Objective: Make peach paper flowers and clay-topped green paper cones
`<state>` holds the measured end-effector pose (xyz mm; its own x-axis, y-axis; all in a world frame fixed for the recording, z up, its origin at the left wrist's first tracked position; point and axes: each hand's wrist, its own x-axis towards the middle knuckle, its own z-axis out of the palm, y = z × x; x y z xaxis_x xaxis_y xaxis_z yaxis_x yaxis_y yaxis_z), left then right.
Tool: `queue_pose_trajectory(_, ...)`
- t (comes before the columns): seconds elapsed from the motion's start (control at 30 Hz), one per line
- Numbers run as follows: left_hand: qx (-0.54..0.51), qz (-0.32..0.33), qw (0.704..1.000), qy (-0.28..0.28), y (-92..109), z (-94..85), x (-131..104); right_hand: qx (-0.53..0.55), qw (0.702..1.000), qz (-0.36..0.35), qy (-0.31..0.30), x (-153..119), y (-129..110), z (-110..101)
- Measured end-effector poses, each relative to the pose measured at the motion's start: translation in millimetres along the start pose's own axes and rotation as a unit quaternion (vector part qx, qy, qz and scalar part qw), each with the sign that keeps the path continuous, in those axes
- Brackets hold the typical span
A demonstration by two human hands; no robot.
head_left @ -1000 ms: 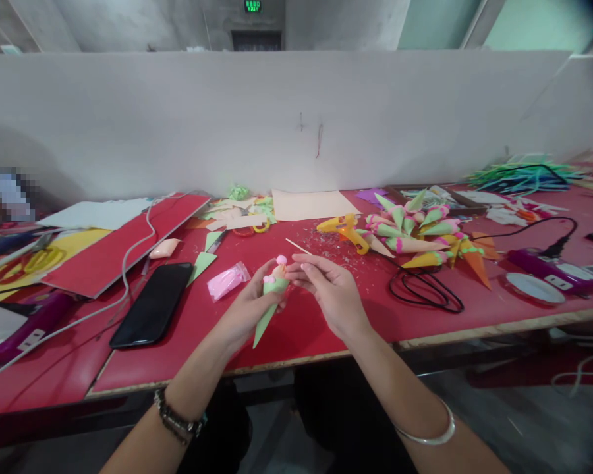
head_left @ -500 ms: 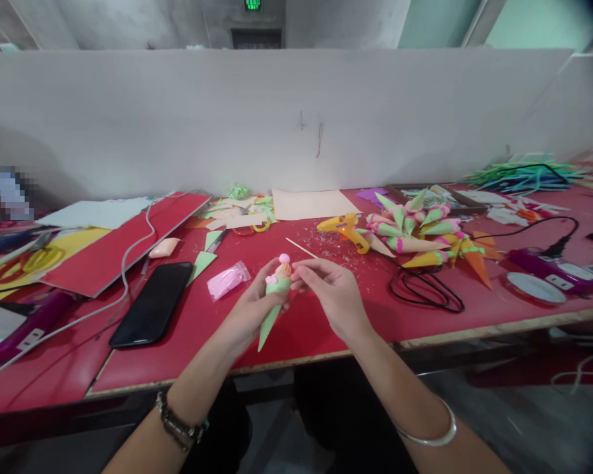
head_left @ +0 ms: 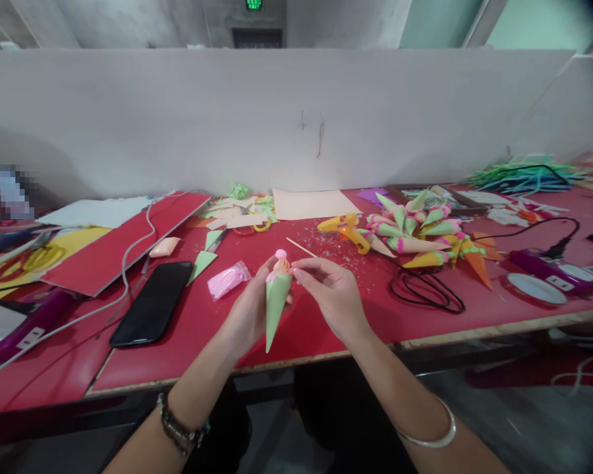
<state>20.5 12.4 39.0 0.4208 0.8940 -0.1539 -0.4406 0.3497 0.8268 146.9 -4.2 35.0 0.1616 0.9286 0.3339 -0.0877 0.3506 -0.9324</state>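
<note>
A light green paper ice cream cone (head_left: 277, 306), point down, is gripped in my left hand (head_left: 250, 306), whose fingers wrap round its back and side. Orange and cream swirls fill the top, with a pink ball (head_left: 281, 254) above and pink bits along the rim. My right hand (head_left: 331, 293) has thumb and forefinger pinched against the right side of the topping; anything between those fingertips is too small to make out. Left of my hands lies a packet of pink clay (head_left: 228, 280), and beyond them a thin wooden stick (head_left: 301, 247).
A yellow glue gun (head_left: 346, 230) lies beside a pile of finished paper cones (head_left: 410, 227). A black phone (head_left: 152, 304), a red board (head_left: 128, 243) and scissors (head_left: 42, 253) are to the left. Black cable (head_left: 425, 296) and a white dish (head_left: 536, 288) lie right.
The cone has turned in my left hand, and its tip hangs more steeply. My left thumb has slid off its front. The right fingertips remain at the topping.
</note>
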Motion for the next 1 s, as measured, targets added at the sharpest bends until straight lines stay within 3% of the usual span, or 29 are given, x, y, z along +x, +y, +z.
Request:
queue_pose_trajectory(0.17, 0.010, -0.002, 1.000, 0.016, -2.9, 0.3, -1.0, -0.066, 0.996, -0.057, -0.006, -1.3, -1.3, 0.7)
queue_pose_trajectory(0.5, 0.033, 0.015, 0.999, 0.011, -7.5, -2.0, -0.5, -0.112, 0.991, -0.068, -0.025, -2.4, 0.9, 1.3)
queue_pose_trajectory(0.77, 0.044, 0.023, 0.999, 0.003, -8.3, -1.6, -2.4, -0.057, 0.997, -0.030, -0.045, -2.0, 2.9, 1.7)
queue_pose_trajectory(1.0, 0.043, 0.033, 0.998, -0.016, -9.6, -2.2, -3.4, -0.045, 0.997, -0.038, -0.050, -0.4, 3.3, 2.4)
